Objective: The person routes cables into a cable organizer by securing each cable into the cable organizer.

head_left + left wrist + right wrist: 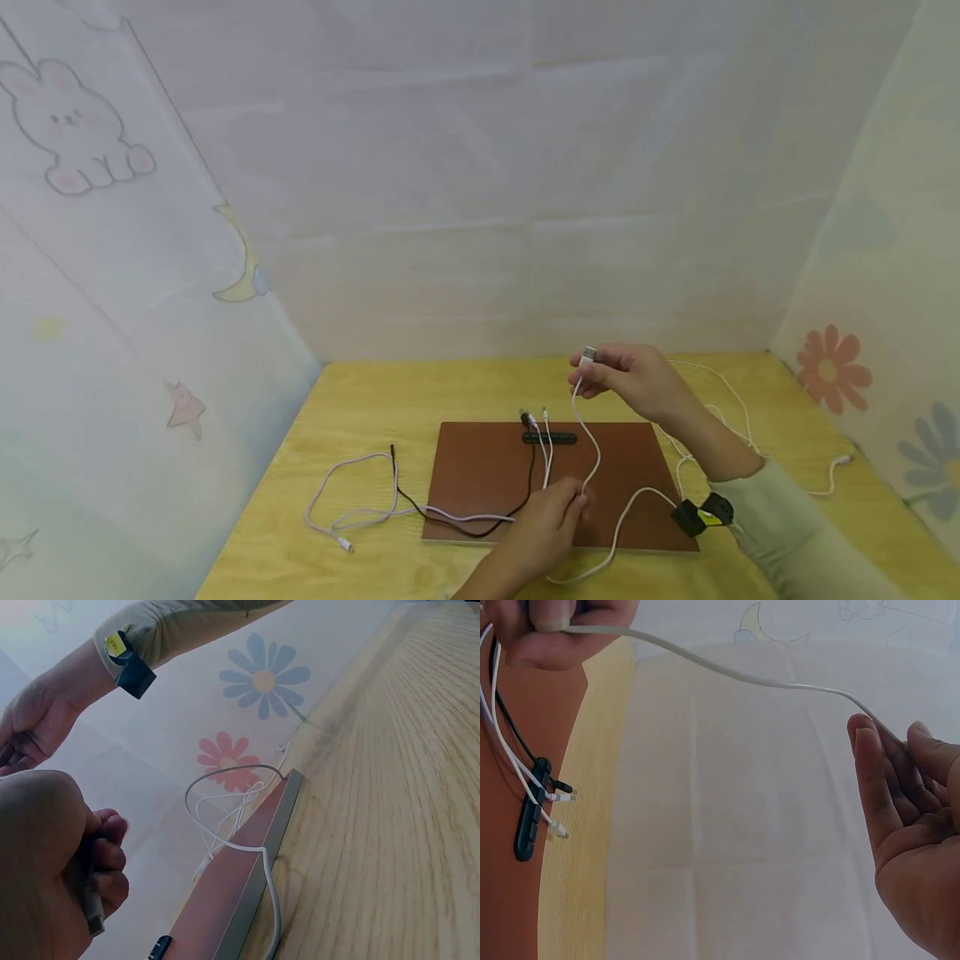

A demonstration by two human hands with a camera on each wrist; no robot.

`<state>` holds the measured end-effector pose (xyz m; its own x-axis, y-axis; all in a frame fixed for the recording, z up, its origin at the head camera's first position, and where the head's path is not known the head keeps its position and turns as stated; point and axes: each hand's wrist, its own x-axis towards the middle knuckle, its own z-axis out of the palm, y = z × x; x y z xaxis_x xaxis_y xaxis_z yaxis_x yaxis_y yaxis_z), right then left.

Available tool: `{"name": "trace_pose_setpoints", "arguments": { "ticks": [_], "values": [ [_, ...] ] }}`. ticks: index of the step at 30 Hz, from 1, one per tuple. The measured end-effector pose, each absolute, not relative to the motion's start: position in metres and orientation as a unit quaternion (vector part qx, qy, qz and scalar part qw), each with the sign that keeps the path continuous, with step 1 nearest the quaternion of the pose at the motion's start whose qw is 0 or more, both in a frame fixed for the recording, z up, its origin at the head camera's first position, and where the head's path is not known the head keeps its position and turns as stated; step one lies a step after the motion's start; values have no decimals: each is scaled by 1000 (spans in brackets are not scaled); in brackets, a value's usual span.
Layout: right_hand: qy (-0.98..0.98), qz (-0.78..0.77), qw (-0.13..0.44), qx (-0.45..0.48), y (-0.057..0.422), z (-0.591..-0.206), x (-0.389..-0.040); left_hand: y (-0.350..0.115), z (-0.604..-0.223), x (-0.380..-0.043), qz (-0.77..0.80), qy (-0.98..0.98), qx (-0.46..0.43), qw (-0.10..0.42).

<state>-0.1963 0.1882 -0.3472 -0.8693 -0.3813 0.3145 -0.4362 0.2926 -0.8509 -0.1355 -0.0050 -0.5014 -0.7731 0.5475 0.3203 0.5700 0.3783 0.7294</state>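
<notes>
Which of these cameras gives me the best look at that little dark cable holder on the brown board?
The right wrist view: the cable holder appears largest there, with three plugs beside it. The head view shows it smaller, on the brown board; the left wrist view catches only one end, at the bottom edge.

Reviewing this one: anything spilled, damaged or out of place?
Nothing plainly spilled or damaged. The untidiest spot is the white cable lying in loose, overlapping loops on the table right of the brown board, unlike the cable ends gathered at the black clip.
</notes>
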Motion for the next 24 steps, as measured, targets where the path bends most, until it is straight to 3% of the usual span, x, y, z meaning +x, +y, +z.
{"name": "trace_pose_setpoints", "arguments": {
  "ticks": [9,17,24],
  "values": [
    [-812,545,7,210,199,-356,-213,-6,-508,-130,-399,-855,-327,53],
    [-823,542,-15,169,204,-371,-232,-6,-510,-127,-324,-867,-350,145],
    [-819,546,-49,171,201,-393,-251,-7,-512,-127,-304,-871,-358,147]
  ]
}}
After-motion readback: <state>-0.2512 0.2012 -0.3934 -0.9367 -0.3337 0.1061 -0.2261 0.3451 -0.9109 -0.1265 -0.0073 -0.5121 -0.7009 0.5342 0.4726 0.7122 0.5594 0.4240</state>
